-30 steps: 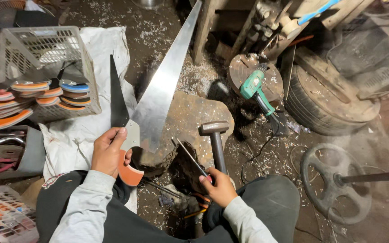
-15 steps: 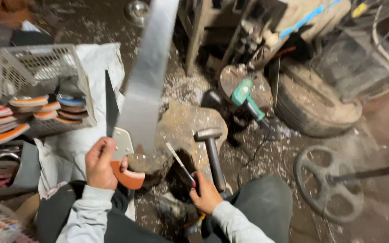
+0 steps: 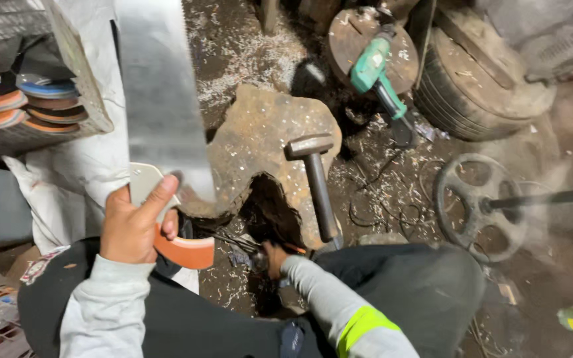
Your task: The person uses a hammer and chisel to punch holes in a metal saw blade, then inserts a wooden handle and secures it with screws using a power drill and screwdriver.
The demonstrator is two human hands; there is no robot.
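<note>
My left hand [image 3: 132,224] grips the orange handle [image 3: 184,250] of a hand saw. Its wide grey metal blade [image 3: 157,99] rises from my fist to the top edge of the view. Just right of the blade lies a rusty flat iron block [image 3: 260,132] with a dark notch on its near side. My right hand [image 3: 272,255] is low in front of that notch and mostly hidden; its fingers close around a thin dark tool [image 3: 237,240]. A hammer [image 3: 314,179] lies on the block, head away from me.
A wire basket [image 3: 67,73] with stacked orange and blue discs stands at far left on white cloth [image 3: 94,166]. A green power tool [image 3: 378,76] rests on a round stump, beside a tyre [image 3: 479,86]. A spoked wheel on a rod [image 3: 475,202] lies right. Metal shavings litter the floor.
The saw blade has swung upright and closer to the camera. My view has dipped lower over the block. My right hand has dropped lower, toward the notch.
</note>
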